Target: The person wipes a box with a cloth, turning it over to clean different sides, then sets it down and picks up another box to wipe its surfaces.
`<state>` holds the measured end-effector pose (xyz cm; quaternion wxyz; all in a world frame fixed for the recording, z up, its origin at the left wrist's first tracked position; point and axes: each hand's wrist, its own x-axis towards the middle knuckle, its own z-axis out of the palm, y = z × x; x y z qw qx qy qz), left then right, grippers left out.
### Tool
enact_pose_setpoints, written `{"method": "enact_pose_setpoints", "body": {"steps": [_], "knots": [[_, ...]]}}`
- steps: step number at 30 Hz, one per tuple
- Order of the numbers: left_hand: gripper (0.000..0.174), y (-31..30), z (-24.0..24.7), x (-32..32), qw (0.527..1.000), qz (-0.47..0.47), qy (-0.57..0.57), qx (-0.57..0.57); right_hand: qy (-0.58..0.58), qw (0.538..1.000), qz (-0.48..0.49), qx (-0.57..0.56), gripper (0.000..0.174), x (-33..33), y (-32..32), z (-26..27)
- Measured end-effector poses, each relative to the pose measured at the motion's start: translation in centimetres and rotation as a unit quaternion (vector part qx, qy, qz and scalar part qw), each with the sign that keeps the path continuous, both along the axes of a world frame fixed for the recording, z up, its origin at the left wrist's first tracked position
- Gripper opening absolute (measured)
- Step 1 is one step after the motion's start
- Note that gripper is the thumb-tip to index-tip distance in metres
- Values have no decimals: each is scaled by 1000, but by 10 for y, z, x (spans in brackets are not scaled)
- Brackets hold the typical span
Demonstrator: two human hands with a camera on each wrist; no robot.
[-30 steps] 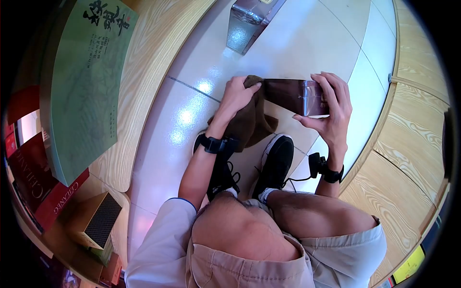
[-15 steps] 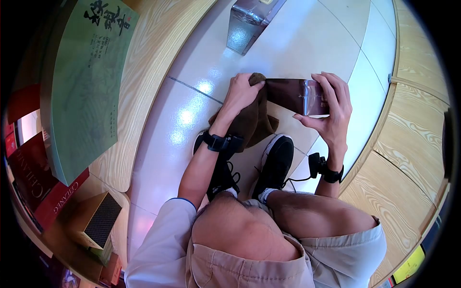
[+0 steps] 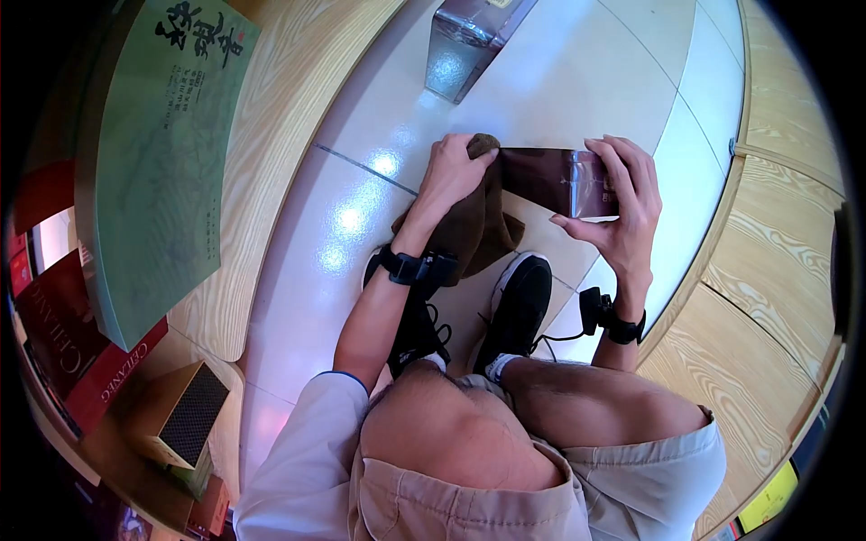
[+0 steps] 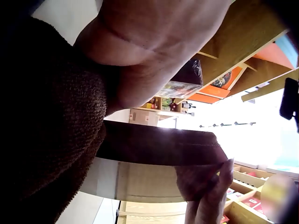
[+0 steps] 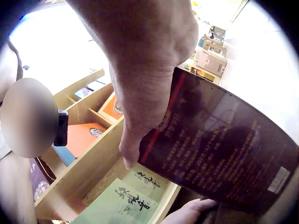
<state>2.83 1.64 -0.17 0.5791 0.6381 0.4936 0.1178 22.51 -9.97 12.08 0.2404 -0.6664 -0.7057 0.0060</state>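
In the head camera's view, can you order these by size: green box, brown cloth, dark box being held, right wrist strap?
Largest to smallest, as they look:
1. Green box
2. Dark box and brown cloth: too alike to rank; the cloth hangs in folds
3. Right wrist strap

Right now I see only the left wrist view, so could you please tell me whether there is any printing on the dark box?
Observer: Yes, the right wrist view shows rows of small, pale print on the dark box.

Operator: Thank you; would you mind saying whether a label shows on that face too?

Observer: A white label, which looks like a barcode, sits near one corner.

Operator: And what is close to the brown cloth, please?

Observer: In the head view, the toe of a black shoe appears beside the loose folds of the brown cloth.
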Motion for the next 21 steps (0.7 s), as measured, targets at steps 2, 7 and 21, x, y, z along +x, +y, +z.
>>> {"method": "enact_pose_setpoints", "body": {"steps": [2,7,21], "knots": [[36,0,1,0,1000,13,-18,7,0,1000,0,0,84,0,0,0],[38,6,6,2,999,11,-21,33,5,1000,2,4,83,0,1,-1],[33,2,12,-15,989,88,-119,23,11,1000,-1,-3,80,-1,0,1]]}}
